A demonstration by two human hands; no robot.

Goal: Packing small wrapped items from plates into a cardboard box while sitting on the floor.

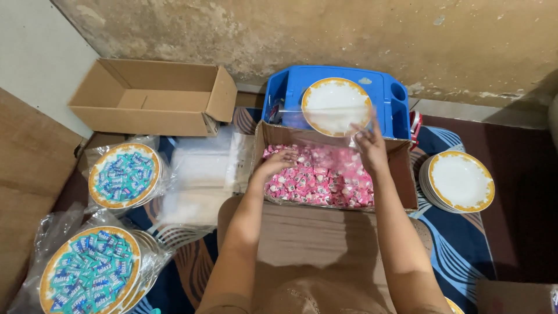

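Plate (336, 106) sits in clear bag beyond right hand's (369, 146) grip.

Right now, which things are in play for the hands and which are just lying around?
In play:
left hand in box of pink sweets
right hand by white plate
blue tray

Lying about:
empty carton
wrapped plates of blue sweets
stack of plates
clear bags

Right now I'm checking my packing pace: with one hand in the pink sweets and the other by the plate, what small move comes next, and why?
Probably close the left hand on some pink sweets. It already rests on them in the cardboard box, while the right hand holds clear plastic by the white plate, which is bare.
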